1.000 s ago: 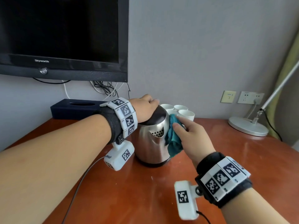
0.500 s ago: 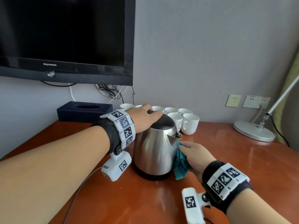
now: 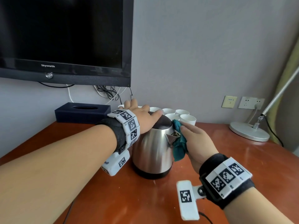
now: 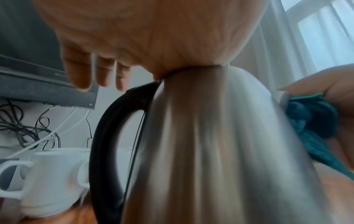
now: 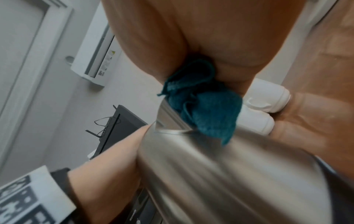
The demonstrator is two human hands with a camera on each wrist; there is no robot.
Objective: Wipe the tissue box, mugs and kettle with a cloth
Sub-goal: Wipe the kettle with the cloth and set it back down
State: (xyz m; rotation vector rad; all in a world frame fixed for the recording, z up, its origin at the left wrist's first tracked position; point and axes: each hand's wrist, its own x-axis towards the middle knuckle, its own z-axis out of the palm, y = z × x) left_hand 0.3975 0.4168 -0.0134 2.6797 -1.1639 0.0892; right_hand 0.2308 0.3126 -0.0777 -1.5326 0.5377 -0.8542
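A steel kettle [image 3: 152, 151] with a black lid stands on the wooden table [image 3: 129, 199]. My left hand [image 3: 145, 117] lies palm down on the lid, fingers spread and fairly straight; the left wrist view shows the left hand [image 4: 153, 37] above the kettle [image 4: 220, 144]. My right hand [image 3: 195, 139] holds a bunched teal cloth [image 3: 178, 146] and presses it against the spout side. The right wrist view shows the cloth [image 5: 206, 109] gripped against the kettle [image 5: 220, 174]. Several white mugs [image 3: 187, 118] stand behind. A dark blue tissue box [image 3: 82, 112] sits by the wall at the left.
A black TV [image 3: 64, 38] hangs above the tissue box with loose cables [image 3: 110, 92] below it. A lamp base [image 3: 249, 133] with a slanted pole stands at the right, near wall sockets [image 3: 251, 102]. Bare wood lies in front of the kettle.
My right hand slid the cloth down the kettle's side, then back up to the spout. The left hand stayed on the lid, its fingers now more spread.
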